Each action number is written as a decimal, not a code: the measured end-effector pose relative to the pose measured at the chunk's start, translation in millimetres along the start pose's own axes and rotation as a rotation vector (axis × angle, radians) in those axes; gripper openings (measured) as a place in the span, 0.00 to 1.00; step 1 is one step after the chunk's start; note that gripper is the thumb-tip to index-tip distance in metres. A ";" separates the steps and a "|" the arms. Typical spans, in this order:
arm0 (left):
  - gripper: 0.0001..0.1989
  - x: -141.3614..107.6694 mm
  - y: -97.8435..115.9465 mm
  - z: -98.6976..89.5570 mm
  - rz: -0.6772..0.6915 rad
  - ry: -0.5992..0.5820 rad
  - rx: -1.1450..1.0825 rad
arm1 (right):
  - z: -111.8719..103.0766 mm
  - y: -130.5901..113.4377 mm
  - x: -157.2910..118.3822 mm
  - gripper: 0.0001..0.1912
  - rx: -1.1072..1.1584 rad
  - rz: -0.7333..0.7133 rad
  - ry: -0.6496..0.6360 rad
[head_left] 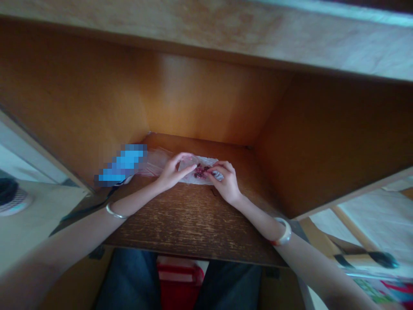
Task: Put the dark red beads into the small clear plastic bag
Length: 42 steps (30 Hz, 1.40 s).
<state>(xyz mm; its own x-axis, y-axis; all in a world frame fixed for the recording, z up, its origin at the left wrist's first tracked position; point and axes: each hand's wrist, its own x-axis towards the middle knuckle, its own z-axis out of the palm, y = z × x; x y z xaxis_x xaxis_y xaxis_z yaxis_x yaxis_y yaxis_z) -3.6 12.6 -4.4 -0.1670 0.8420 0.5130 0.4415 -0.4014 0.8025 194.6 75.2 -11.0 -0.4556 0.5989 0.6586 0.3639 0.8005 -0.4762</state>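
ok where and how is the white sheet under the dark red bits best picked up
Probably pinch the white sheet lightly at its near-left edge, from the person's side: it lies roughly flat, and the dark red bits bunch around its middle, leaving that edge bare.

Likely home room: scuffed wooden desk point(180, 219), wastebasket point(16, 203) nearby.

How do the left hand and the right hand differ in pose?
The left hand has thumb and fingers apart; the right hand pinches at the dark red bits. A thin bangle rings the left hand's arm; a thicker bangle the right hand's. Both reach over the pale sheet.
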 end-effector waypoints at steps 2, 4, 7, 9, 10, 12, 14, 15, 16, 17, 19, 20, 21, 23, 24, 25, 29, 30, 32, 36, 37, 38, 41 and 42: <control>0.16 -0.1 -0.2 0.2 -0.005 -0.020 0.004 | 0.0 -1.1 0.8 0.02 0.035 -0.002 0.018; 0.15 -0.2 -0.3 0.4 -0.011 -0.026 0.021 | 0.3 -1.8 1.5 0.02 0.062 0.005 0.029; 0.16 -0.6 0.7 0.3 0.001 -0.008 0.015 | 0.8 -2.8 3.3 0.02 0.090 0.029 0.046; 0.16 -0.9 1.3 0.2 0.007 -0.004 -0.003 | 0.8 -3.9 5.5 0.03 0.112 0.047 0.061; 0.16 -1.1 1.2 0.2 0.005 -0.006 -0.007 | 0.6 -4.7 7.2 0.03 0.122 0.056 0.070; 0.16 -1.2 0.3 0.4 -0.011 -0.015 -0.001 | -0.3 -7.1 11.9 0.03 0.131 0.064 0.087; 0.17 -1.2 -0.7 0.7 -0.030 -0.015 0.011 | -1.8 -10.8 18.9 0.03 0.131 0.057 0.100; 0.17 -1.2 -0.9 0.8 -0.033 -0.011 0.013 | -2.7 -13.2 23.3 0.04 0.131 0.050 0.103; 0.16 -1.2 -0.8 0.8 -0.030 -0.006 0.011 | -3.8 -16.2 28.3 0.04 0.132 0.043 0.101; 0.16 -1.3 -0.2 0.6 -0.021 0.002 0.004 | -4.9 -19.6 34.0 0.04 0.132 0.037 0.099; 0.15 -1.6 1.7 0.2 0.001 0.018 -0.007 | -6.7 -27.3 46.7 0.06 0.126 0.033 0.085; 0.16 -1.8 2.8 -0.1 0.008 0.021 -0.010 | -7.3 -31.4 53.3 0.06 0.122 0.030 0.078; 0.16 -2.1 3.6 -0.4 0.010 0.021 -0.011 | -7.5 -35.4 59.8 0.07 0.119 0.027 0.069; 0.16 -2.5 4.6 -0.7 0.009 0.020 -0.009 | -6.9 -42.2 71.3 0.08 0.116 0.011 0.044; 0.16 -2.6 4.6 -0.8 0.010 0.020 -0.009 | -6.1 -44.8 75.9 0.08 0.115 0.002 0.021; 0.17 -2.6 4.4 -0.8 0.013 0.024 -0.011 | -5.1 -46.6 79.3 0.08 0.112 -0.008 -0.007; 0.16 -2.4 2.9 -0.8 0.033 0.039 -0.017 | -0.1 -47.9 83.5 0.05 0.096 -0.041 -0.113; 0.15 -2.3 2.6 -0.8 0.034 0.039 -0.018 | 1.0 -47.0 82.9 0.04 0.089 -0.044 -0.126; 0.14 -2.2 2.8 -1.2 0.031 0.038 -0.017 | 2.5 -44.4 81.2 0.04 0.076 -0.042 -0.153; 0.15 -2.2 5.3 -1.9 0.035 0.037 -0.012 | 3.9 -37.7 79.1 0.07 0.074 -0.039 -0.253; 0.15 -2.1 6.3 -2.0 0.037 0.037 -0.013 | 3.8 -36.3 79.0 0.08 0.080 -0.046 -0.286; 0.16 -2.1 7.2 -2.0 0.040 0.037 -0.015 | 3.6 -35.3 79.0 0.09 0.090 -0.053 -0.320; 0.15 -2.0 9.1 -1.7 0.041 0.022 -0.011 | 0.8 -35.4 80.3 0.13 0.129 -0.061 -0.406; 0.15 -2.1 9.1 -1.5 0.040 0.020 -0.008 | -1.1 -36.4 81.2 0.14 0.138 -0.064 -0.423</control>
<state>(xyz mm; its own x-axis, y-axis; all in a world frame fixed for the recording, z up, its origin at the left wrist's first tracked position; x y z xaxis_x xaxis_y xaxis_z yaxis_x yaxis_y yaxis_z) -0.5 6.7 2.3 -0.1673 0.8179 0.5504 0.4408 -0.4374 0.7839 145.2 94.7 60.5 -0.7760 0.4816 0.4072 0.2251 0.8147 -0.5345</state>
